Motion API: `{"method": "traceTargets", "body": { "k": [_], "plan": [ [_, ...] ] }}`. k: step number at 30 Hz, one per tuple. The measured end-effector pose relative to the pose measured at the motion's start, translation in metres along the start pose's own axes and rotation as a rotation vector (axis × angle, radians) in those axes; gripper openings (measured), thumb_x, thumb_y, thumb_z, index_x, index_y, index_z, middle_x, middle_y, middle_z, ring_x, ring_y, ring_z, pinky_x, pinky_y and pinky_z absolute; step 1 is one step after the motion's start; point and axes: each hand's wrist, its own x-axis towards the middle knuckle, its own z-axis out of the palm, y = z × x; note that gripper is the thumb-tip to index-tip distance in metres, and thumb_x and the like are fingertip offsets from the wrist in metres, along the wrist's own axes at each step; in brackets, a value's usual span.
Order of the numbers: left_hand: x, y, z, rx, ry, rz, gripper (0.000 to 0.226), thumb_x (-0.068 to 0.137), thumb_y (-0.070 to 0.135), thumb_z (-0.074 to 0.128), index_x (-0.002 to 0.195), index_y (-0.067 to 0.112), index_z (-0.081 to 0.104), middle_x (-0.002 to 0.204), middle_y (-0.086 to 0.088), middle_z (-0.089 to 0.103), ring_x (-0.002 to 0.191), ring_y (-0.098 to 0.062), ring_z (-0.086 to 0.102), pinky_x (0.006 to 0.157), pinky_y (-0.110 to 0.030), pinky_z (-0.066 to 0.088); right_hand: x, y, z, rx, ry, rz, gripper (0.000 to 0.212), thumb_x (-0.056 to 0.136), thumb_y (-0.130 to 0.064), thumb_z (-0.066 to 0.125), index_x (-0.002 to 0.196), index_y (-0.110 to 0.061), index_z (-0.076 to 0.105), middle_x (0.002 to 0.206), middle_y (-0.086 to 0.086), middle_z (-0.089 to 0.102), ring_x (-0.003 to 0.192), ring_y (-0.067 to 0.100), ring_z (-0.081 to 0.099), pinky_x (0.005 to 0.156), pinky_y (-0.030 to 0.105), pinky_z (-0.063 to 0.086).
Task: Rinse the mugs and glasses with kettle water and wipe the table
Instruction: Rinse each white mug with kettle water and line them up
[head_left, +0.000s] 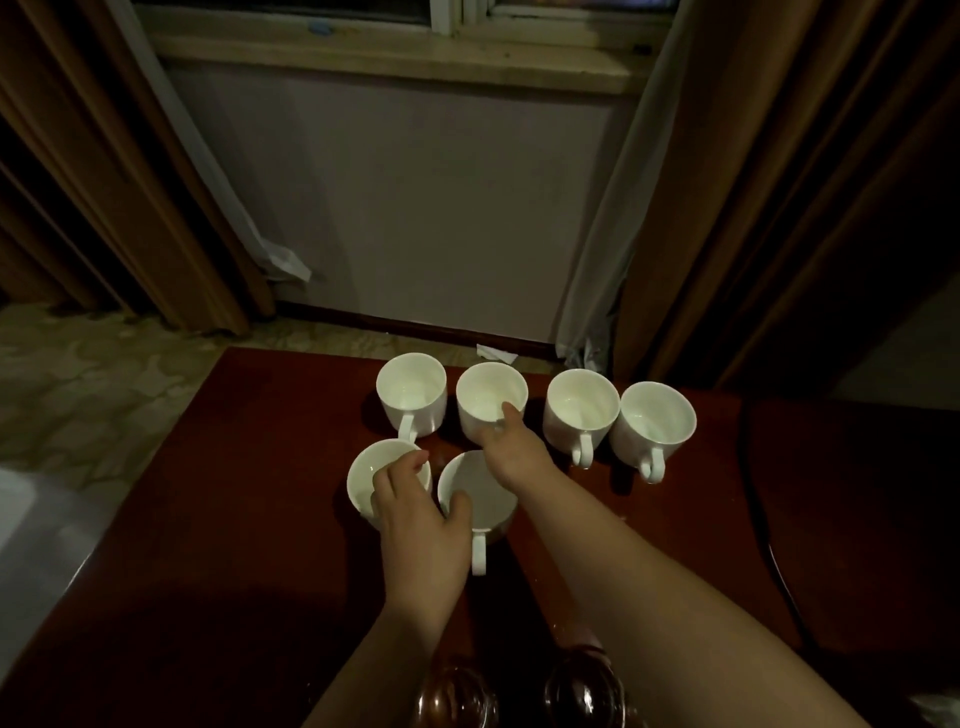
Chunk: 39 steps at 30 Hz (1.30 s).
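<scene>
Six white mugs stand on a dark red table (260, 519). In the back row are a left mug (410, 389), a second mug (485, 395), a third mug (582, 408) and a right mug (657, 418). In front are a front-left mug (363, 478) and a front-centre mug (483, 493). My left hand (415, 525) has its fingers inside the front-left mug and its thumb hooked over the front-centre mug's rim. My right hand (511, 449) pinches the second back mug, thumb inside its rim. Two clear glasses (457, 696) (582, 691) stand at the near edge between my forearms.
The table's far edge runs just behind the back row, with carpet and a paper scrap (496, 353) beyond. A dark chair (841, 519) stands at the right. A pale object (31, 545) lies left of the table. Curtains flank the wall under the window sill (395, 57).
</scene>
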Motion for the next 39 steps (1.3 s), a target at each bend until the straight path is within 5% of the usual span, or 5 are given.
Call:
{"method": "traceTargets", "body": {
  "k": [6, 12, 19, 30, 39],
  "plan": [
    [-0.001, 0.005, 0.010, -0.012, -0.029, 0.039, 0.046, 0.085, 0.010, 0.061, 0.127, 0.015, 0.044, 0.132, 0.001, 0.038, 0.123, -0.016, 0.041, 0.096, -0.028, 0.038, -0.007, -0.011, -0.006, -0.295, -0.126, -0.055, 0.064, 0.097, -0.037, 0.035, 0.147, -0.009, 0.006, 0.137, 0.018, 0.044, 0.119, 0.033, 0.048, 0.090, 0.037, 0.042],
    [-0.001, 0.004, 0.005, -0.011, 0.005, 0.074, 0.041, 0.083, 0.007, 0.060, 0.122, 0.014, 0.048, 0.117, 0.012, 0.034, 0.119, -0.016, 0.042, 0.097, -0.029, 0.037, -0.019, 0.009, -0.031, -0.536, 0.535, -0.158, 0.047, 0.090, -0.031, 0.047, 0.136, -0.021, 0.039, 0.153, 0.015, 0.017, 0.138, 0.037, 0.020, 0.110, 0.047, 0.025],
    [-0.013, 0.008, 0.003, -0.067, -0.052, 0.066, 0.033, 0.084, 0.007, 0.060, 0.106, 0.027, 0.048, 0.116, 0.009, 0.038, 0.112, -0.021, 0.048, 0.094, -0.041, 0.047, -0.004, 0.044, -0.046, -0.753, 0.273, -0.014, 0.063, 0.093, -0.041, 0.040, 0.147, -0.026, 0.011, 0.155, 0.021, -0.008, 0.140, 0.048, -0.007, 0.114, 0.053, 0.004],
    [-0.011, 0.005, 0.006, -0.059, -0.061, 0.086, 0.031, 0.085, 0.006, 0.058, 0.104, 0.029, 0.047, 0.118, 0.010, 0.039, 0.117, -0.018, 0.045, 0.086, -0.024, 0.039, 0.006, 0.028, -0.045, -0.728, 0.255, -0.058, 0.038, 0.094, -0.016, 0.039, 0.131, -0.017, 0.046, 0.130, 0.010, 0.055, 0.141, 0.030, 0.021, 0.113, 0.055, -0.003],
    [-0.007, 0.005, 0.008, 0.012, -0.056, 0.115, 0.033, 0.084, 0.007, 0.060, 0.103, 0.031, 0.046, 0.113, 0.013, 0.038, 0.107, -0.020, 0.051, 0.090, -0.028, 0.041, 0.015, 0.023, -0.045, -0.743, 0.190, -0.151, 0.037, 0.094, -0.013, 0.044, 0.130, -0.017, 0.049, 0.129, 0.010, 0.055, 0.136, 0.028, 0.031, 0.115, 0.054, 0.000]
  ]
}}
